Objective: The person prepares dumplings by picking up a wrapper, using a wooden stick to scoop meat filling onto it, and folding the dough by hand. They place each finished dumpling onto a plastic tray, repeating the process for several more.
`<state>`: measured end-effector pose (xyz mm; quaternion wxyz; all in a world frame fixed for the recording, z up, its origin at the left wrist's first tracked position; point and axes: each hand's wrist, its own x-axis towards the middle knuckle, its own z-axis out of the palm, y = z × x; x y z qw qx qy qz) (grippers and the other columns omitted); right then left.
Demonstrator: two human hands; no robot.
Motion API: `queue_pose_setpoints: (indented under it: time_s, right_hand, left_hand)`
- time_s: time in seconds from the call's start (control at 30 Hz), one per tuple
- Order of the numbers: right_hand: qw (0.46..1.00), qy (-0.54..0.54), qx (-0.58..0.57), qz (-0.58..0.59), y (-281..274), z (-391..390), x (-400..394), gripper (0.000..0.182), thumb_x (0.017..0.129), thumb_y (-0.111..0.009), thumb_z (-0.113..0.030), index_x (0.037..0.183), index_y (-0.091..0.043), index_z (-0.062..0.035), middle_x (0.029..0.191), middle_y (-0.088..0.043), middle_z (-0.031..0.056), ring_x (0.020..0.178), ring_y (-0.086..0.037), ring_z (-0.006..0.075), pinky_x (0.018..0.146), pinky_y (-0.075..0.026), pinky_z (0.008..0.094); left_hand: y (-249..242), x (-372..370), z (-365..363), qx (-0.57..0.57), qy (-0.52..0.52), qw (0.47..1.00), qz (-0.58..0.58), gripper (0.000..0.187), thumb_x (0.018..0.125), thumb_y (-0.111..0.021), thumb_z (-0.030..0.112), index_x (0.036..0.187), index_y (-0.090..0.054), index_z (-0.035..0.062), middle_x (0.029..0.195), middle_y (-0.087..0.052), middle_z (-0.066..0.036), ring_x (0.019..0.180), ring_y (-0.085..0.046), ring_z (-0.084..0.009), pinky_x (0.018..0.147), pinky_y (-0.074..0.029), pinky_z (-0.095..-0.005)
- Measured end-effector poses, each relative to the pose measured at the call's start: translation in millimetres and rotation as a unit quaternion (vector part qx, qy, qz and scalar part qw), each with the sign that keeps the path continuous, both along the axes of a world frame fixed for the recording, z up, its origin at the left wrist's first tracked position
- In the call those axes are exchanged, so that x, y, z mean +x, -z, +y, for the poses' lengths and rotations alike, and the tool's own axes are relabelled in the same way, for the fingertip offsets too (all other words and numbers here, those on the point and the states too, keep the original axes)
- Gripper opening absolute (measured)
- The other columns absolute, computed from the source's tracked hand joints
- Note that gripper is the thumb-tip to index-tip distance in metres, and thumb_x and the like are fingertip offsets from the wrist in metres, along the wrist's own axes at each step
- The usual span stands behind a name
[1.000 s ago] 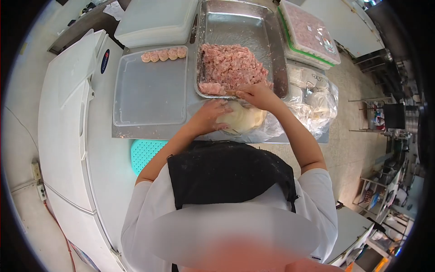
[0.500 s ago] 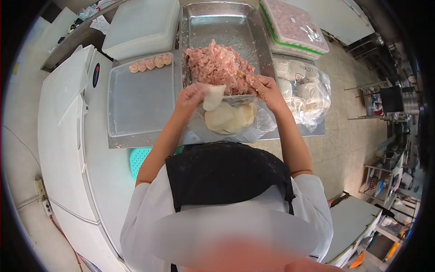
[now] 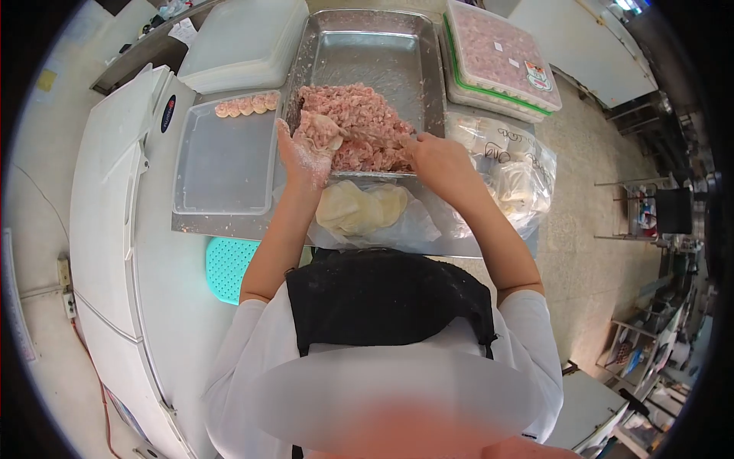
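My left hand (image 3: pixel 304 162), dusted with flour and bits of meat, is cupped at the near left of the metal pan (image 3: pixel 302 65). In its palm and fingers lies a round dumpling wrapper (image 3: pixel 334 141) with meat on it. My right hand (image 3: pixel 443 164) is closed around a narrow spatula-like tool (image 3: pixel 378 139), whose blade reaches toward the wrapper and is partly hidden by meat. Ground meat filling (image 3: pixel 355 105) is heaped in the near part of the pan. A pile of pale wrappers (image 3: pixel 359 208) rests on plastic just in front of the pan.
To the left, a clear plastic tray (image 3: pixel 222 164) carries a row of filled dumplings (image 3: pixel 247 105). Stacked plastic boxes (image 3: pixel 241 42) stand behind it. Lidded containers (image 3: pixel 501 57) and bagged wrappers (image 3: pixel 520 180) are on the right. A turquoise stool (image 3: pixel 229 268) sits below the table's edge.
My left hand has brought the wrapper from above the pile to the pan's near left, and meat now lies on it. My right hand has turned, swinging the tool left toward the wrapper.
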<state>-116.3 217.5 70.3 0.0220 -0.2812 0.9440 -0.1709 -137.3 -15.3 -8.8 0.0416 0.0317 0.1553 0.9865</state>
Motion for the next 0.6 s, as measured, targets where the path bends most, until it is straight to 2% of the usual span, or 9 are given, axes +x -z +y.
queue_pose_setpoints:
  time_s: [0.03, 0.07, 0.13, 0.17, 0.23, 0.33, 0.47, 0.57, 0.6]
  right_hand:
    - [1.000, 0.010, 0.001, 0.009, -4.1, 1.0, 0.4, 0.029, 0.092, -0.054, -0.024, 0.114, -0.059, -0.0068, 0.096, -0.063, 0.0144, 0.084, -0.063, 0.0352, 0.071, -0.051, 0.0450]
    - [1.000, 0.007, -0.001, 0.010, 8.7, 1.9, -5.2, 0.029, 0.092, -0.054, -0.024, 0.114, -0.059, -0.0068, 0.096, -0.063, 0.0144, 0.084, -0.063, 0.0352, 0.071, -0.051, 0.0450]
    - [0.996, -0.075, -0.040, 0.024, 46.8, 4.4, -17.0, 0.030, 0.091, -0.054, -0.023, 0.116, -0.058, -0.0073, 0.094, -0.063, 0.0131, 0.081, -0.064, 0.0334, 0.067, -0.052, 0.0436]
    - [0.996, -0.079, -0.040, 0.024, 29.0, 7.4, -16.4, 0.030, 0.091, -0.054, -0.023, 0.116, -0.058, -0.0073, 0.094, -0.063, 0.0131, 0.081, -0.064, 0.0334, 0.067, -0.052, 0.0436]
    - [0.993, -0.046, 0.110, 0.017, -23.3, 12.1, -14.7, 0.031, 0.091, -0.054, -0.021, 0.117, -0.057, -0.0061, 0.098, -0.063, 0.0147, 0.082, -0.063, 0.0348, 0.068, -0.052, 0.0444]
    - [0.996, -0.072, -0.033, 0.047, -4.3, 6.8, -16.0, 0.033, 0.090, -0.054, -0.020, 0.119, -0.056, -0.0045, 0.101, -0.063, 0.0166, 0.083, -0.063, 0.0369, 0.070, -0.051, 0.0463]
    - [0.990, -0.100, -0.097, 0.008, 7.4, 15.2, -38.3, 0.033, 0.090, -0.054, -0.019, 0.119, -0.057, -0.0039, 0.097, -0.064, 0.0174, 0.083, -0.063, 0.0388, 0.069, -0.050, 0.0465]
    - [0.950, -0.167, -0.263, -0.014, 6.6, 39.8, -60.0, 0.031, 0.094, -0.051, -0.020, 0.118, -0.060, -0.0037, 0.095, -0.066, 0.0171, 0.084, -0.065, 0.0331, 0.072, -0.051, 0.0404]
    - [0.950, -0.116, -0.271, -0.103, 5.6, 42.8, -61.7, 0.030, 0.096, -0.050, -0.020, 0.117, -0.061, -0.0033, 0.096, -0.067, 0.0168, 0.086, -0.065, 0.0293, 0.075, -0.050, 0.0369]
  left_hand:
    - [-17.3, 4.9, 8.7, -0.088, -0.108, 0.963, -0.232, 0.064, 0.094, -0.035, 0.059, 0.114, -0.053, 0.0014, 0.113, -0.057, -0.014, 0.107, -0.053, -0.0326, 0.099, -0.040, -0.0478]
    - [-6.4, -0.5, 3.6, -0.089, -0.112, 0.962, -0.232, 0.064, 0.094, -0.035, 0.059, 0.114, -0.053, 0.0014, 0.113, -0.057, -0.014, 0.107, -0.053, -0.0326, 0.099, -0.040, -0.0478]
    - [25.5, -12.5, -12.5, 0.116, 0.062, 0.990, 0.049, 0.067, 0.094, -0.034, 0.060, 0.117, -0.053, -0.0001, 0.109, -0.058, -0.015, 0.105, -0.053, -0.0329, 0.099, -0.039, -0.0500]
    - [5.5, -8.4, -1.0, 0.115, 0.057, 0.990, 0.049, 0.067, 0.094, -0.034, 0.060, 0.117, -0.053, -0.0001, 0.109, -0.058, -0.015, 0.105, -0.053, -0.0329, 0.099, -0.039, -0.0500]
    - [-57.3, 0.8, 28.3, -0.080, -0.163, 0.957, -0.228, 0.068, 0.093, -0.037, 0.059, 0.117, -0.054, -0.0019, 0.102, -0.060, -0.015, 0.104, -0.054, -0.0329, 0.099, -0.040, -0.0501]
    - [-38.0, -12.6, 18.5, -0.083, -0.133, 0.967, -0.199, 0.063, 0.093, -0.045, 0.053, 0.124, -0.051, -0.0015, 0.113, -0.057, -0.017, 0.110, -0.054, -0.0326, 0.101, -0.041, -0.0480]
    - [-50.0, -10.8, 22.8, -0.028, -0.147, 0.969, -0.198, 0.054, 0.093, -0.052, 0.042, 0.127, -0.048, -0.0004, 0.115, -0.056, -0.016, 0.109, -0.054, -0.0298, 0.102, -0.042, -0.0448]
    - [-56.5, -4.9, 7.1, -0.160, -0.105, 0.978, -0.083, 0.050, 0.091, -0.058, 0.024, 0.134, -0.043, 0.0029, 0.123, -0.054, -0.017, 0.116, -0.052, -0.0275, 0.103, -0.041, -0.0427]
    - [-57.6, -2.5, 1.1, -0.340, -0.116, 0.933, -0.009, 0.054, 0.085, -0.065, 0.019, 0.133, -0.044, 0.0042, 0.127, -0.052, -0.014, 0.116, -0.053, -0.0269, 0.102, -0.042, -0.0402]
